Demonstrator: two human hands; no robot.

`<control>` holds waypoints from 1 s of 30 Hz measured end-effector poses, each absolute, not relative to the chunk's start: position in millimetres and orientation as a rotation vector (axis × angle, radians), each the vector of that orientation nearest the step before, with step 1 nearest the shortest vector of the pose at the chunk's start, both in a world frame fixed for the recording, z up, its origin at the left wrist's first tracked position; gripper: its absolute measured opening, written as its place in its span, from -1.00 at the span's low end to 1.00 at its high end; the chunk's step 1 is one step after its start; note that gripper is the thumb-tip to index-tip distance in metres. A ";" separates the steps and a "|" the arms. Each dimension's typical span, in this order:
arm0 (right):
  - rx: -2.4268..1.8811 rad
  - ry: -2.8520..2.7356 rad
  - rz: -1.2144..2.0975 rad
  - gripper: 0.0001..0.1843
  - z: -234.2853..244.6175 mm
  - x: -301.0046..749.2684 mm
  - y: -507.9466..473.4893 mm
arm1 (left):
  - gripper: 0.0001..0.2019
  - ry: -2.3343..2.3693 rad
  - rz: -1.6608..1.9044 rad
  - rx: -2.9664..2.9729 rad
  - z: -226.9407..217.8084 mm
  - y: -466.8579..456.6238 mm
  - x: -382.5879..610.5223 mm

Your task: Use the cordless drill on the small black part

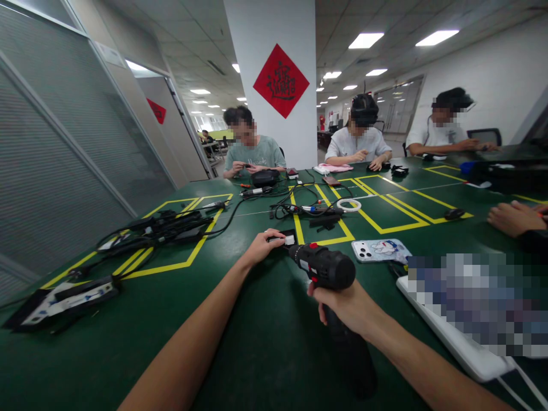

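Observation:
My right hand (345,305) is wrapped round the grip of a black cordless screwdriver (326,267) with red trim. Its nose points left at a small black part with a white label (287,239) on the green table (265,337). My left hand (262,246) pinches that small part and holds it down, fingers closed on its near edge. The screwdriver's tip sits right at the part; whether it touches is hard to tell.
A phone in a cartoon case (380,250) lies to the right, beside a white device (454,337). Tangled cables and black adapters (166,227) lie left, more tools (314,211) beyond. Three people sit at the far side; another person's hand (514,218) rests at right.

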State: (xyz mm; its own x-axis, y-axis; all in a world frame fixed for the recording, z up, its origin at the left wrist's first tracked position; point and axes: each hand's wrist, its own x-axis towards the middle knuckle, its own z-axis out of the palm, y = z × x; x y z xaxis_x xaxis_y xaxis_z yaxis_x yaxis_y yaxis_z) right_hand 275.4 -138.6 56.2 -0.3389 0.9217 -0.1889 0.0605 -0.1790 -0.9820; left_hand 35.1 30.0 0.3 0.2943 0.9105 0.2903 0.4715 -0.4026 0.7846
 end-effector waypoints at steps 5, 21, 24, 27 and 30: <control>-1.234 -1.427 1.579 -0.92 59.1 275.9 -139.4 | -0.67 1.268 0.973 1.985 1.5 30.0 35.7; -1.176 -1.426 1.569 -0.86 56.3 275.0 -139.1 | -0.67 1.255 0.977 2.021 -1.3 30.0 35.1; -1.196 -1.450 1.556 -0.91 57.9 274.6 -139.8 | -0.66 1.266 0.971 2.022 -1.7 30.7 35.0; -1.166 -1.432 1.559 -0.85 59.4 274.2 -140.5 | -0.65 1.266 0.970 2.020 -0.7 30.3 35.9; -1.132 -1.398 1.574 -0.70 59.0 274.2 -140.4 | -0.65 1.262 0.965 2.014 1.0 29.1 36.7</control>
State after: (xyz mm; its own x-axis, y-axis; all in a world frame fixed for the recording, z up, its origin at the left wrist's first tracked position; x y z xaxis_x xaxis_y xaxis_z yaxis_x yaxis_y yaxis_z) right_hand 274.2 -140.4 59.0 -0.3428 0.9288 -0.1405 0.0301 -0.1387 -0.9899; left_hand 36.7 29.1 1.0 0.2952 0.9151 0.2747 0.5048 -0.3935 0.7684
